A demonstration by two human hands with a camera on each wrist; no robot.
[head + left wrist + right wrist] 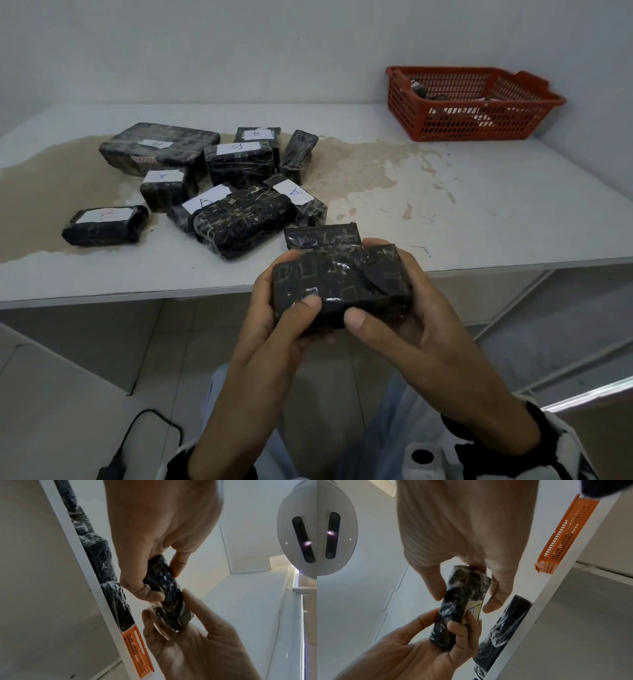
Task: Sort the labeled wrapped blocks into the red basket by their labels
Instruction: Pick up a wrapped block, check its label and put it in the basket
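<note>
I hold one black wrapped block (339, 287) in both hands, off the table's front edge. My left hand (270, 308) grips its left end and my right hand (414, 308) grips its right end, thumbs on the near face. No label shows on top; in the right wrist view a pale label (473, 611) sits on the block's (462, 601) underside, its letter unreadable. Several more wrapped blocks, marked A (205, 202) or B (102, 215), lie at the table's left. The red basket (472, 130) stands at the far right with blocks inside.
Another black block (322, 236) lies at the table's front edge right behind the held one. A brown stain (370, 171) spreads across the white table (513, 205). A black cable and plug (113, 469) lie on the floor at lower left.
</note>
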